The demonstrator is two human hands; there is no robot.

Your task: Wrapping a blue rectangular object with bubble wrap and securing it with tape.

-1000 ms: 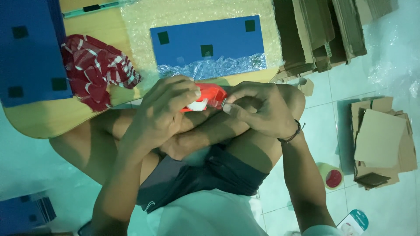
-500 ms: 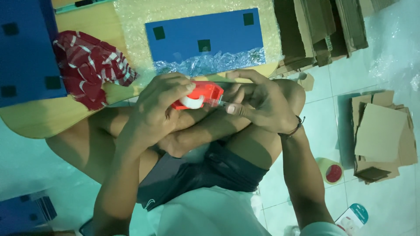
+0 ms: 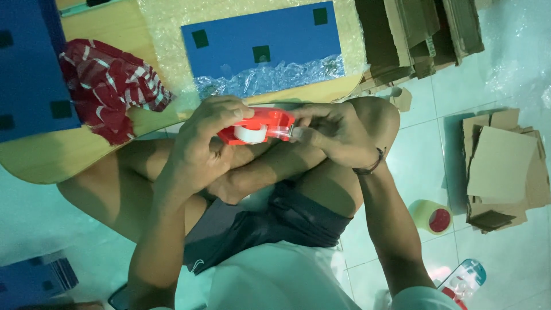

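Red tape dispenser [image 3: 256, 127] with a clear roll sits held over the person's crossed knees, just below the table edge. Left hand [image 3: 206, 143] wraps its body, fingers curled tight on top; right hand [image 3: 333, 135] pinches at the cutter end, fingertips narrow on what looks like the tape tail, too small to confirm. Risk: the tail could stick back on the roll or fingers could catch the cutter teeth, since the grip is close. Above, a blue panel [image 3: 261, 43] with dark square patches lies on bubble wrap [image 3: 172, 23], on the wooden table [image 3: 109, 28]; red striped cloth [image 3: 109, 86] at left. Flat cardboard stack [image 3: 502, 166] at right, tape roll [image 3: 431, 217] on the floor, more cardboard [image 3: 419, 34] at top.
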